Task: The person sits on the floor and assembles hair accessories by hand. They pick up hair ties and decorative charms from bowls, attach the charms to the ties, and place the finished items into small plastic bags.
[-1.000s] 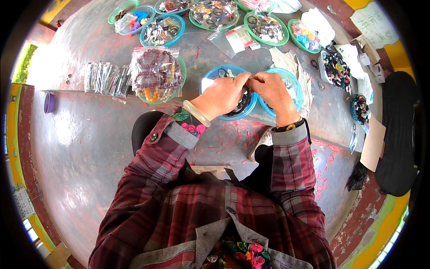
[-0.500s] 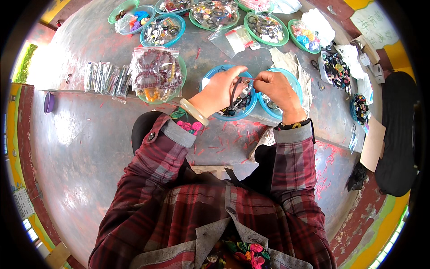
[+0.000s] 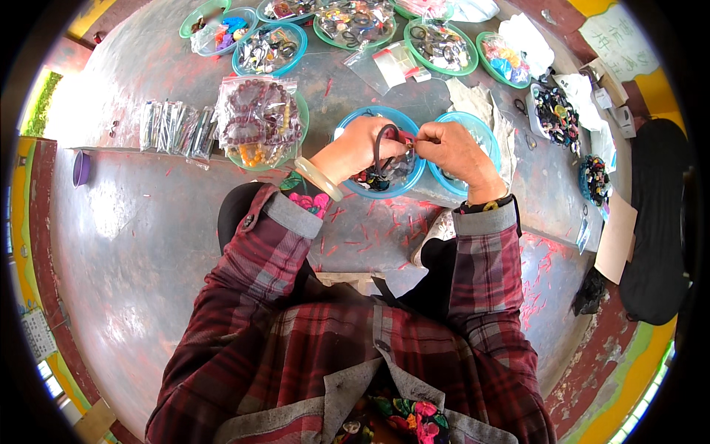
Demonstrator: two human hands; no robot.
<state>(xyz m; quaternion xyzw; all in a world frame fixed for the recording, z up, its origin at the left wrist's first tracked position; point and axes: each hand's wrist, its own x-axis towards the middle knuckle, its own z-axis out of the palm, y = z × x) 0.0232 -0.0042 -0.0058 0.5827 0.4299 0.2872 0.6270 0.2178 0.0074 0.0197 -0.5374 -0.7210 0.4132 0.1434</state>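
Both hands meet above a blue bowl of dark hair ties and small ornaments. A black elastic hair tie loop hangs between the fingers of my left hand, whose wrist wears a pale bangle. My right hand pinches the top of the same loop, at a small piece I cannot make out, fingertips touching the left hand's. A second blue bowl lies partly under my right hand.
Several green and blue bowls of colourful hair ties line the far side. A bag of brown beads lies on a green bowl at left, next to clear packets. Black ornaments and papers lie to the right.
The hands have come together from a slight gap, and the hair tie loop now hangs visibly between them above the bowl.
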